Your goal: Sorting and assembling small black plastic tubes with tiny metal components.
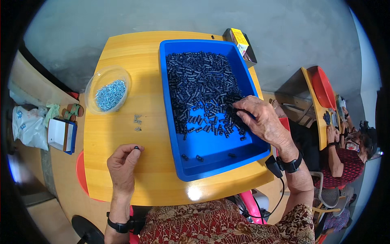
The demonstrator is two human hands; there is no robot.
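A large blue tray (203,174) stands on the yellow wooden table (158,191), with many small black tube-shaped plastic parts (199,77) heaped toward its far side. My right hand (264,120) reaches over the tray's right wall, its fingers curled down among the parts; whatever is between the fingertips is hidden. Left of the tray, my left hand (124,164) rests at the table, thumb and forefinger pinching one small black plastic part (137,148). Just beyond it lie several loose silver screws (137,120). Farther left, a round clear tub (90,97) holds a pile of similar screws (110,95).
At the back right corner sits a dark box (252,59) with a yellow carton (239,40) in it. A red stool (82,175) shows below the left table edge. To the right, a person (339,166) works at another table (319,110) bearing a red basin (323,87).
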